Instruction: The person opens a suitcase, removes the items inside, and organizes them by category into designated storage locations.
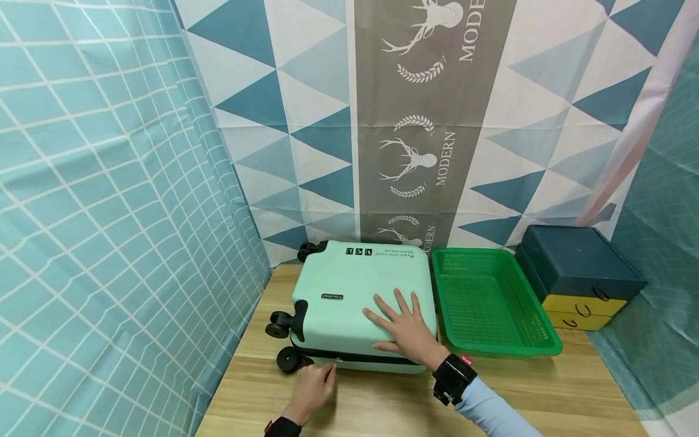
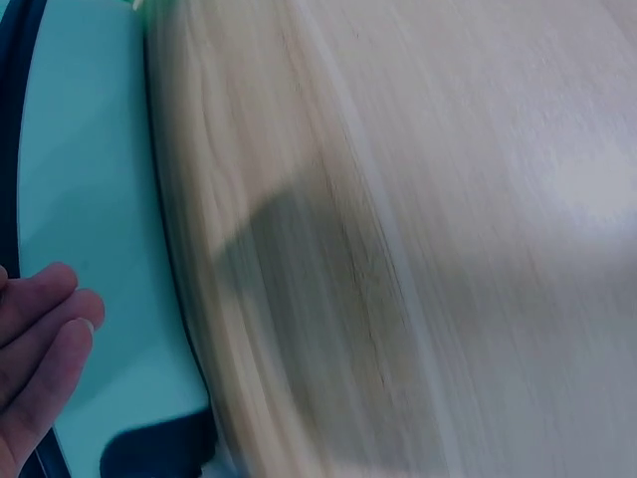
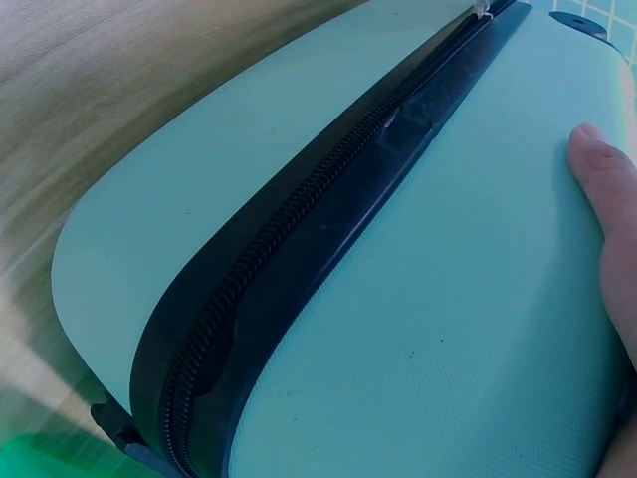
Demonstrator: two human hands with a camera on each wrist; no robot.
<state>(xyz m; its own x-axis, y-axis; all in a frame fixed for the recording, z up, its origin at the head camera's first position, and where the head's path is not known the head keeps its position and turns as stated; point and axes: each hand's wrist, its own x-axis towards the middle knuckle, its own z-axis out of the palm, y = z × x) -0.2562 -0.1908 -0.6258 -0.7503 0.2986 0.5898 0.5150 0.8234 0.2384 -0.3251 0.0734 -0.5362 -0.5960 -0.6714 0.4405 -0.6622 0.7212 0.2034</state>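
At seven o'clock on the suitcase [image 1: 338, 273], the left hand [image 1: 311, 391], hold unclear, likely works the zipper [image 1: 377, 359]; the right hand [image 1: 408, 331], spread unclenched at four, should brace.

In the head view, the suitcase [image 1: 349, 276] lay on the worktop [image 1: 382, 409] at the lower centre of the frame, its zipper [image 1: 382, 359] along the near side. The basket [image 1: 502, 350] stood just right of it, and the boxes [image 1: 587, 261] farther right. Behind hung the wall cloth [image 1: 404, 164]. The right hand [image 1: 409, 332] lay on the suitcase's upper face, toward its lower right; the left hand [image 1: 312, 388] was below left of the zipper pull [image 1: 339, 360].
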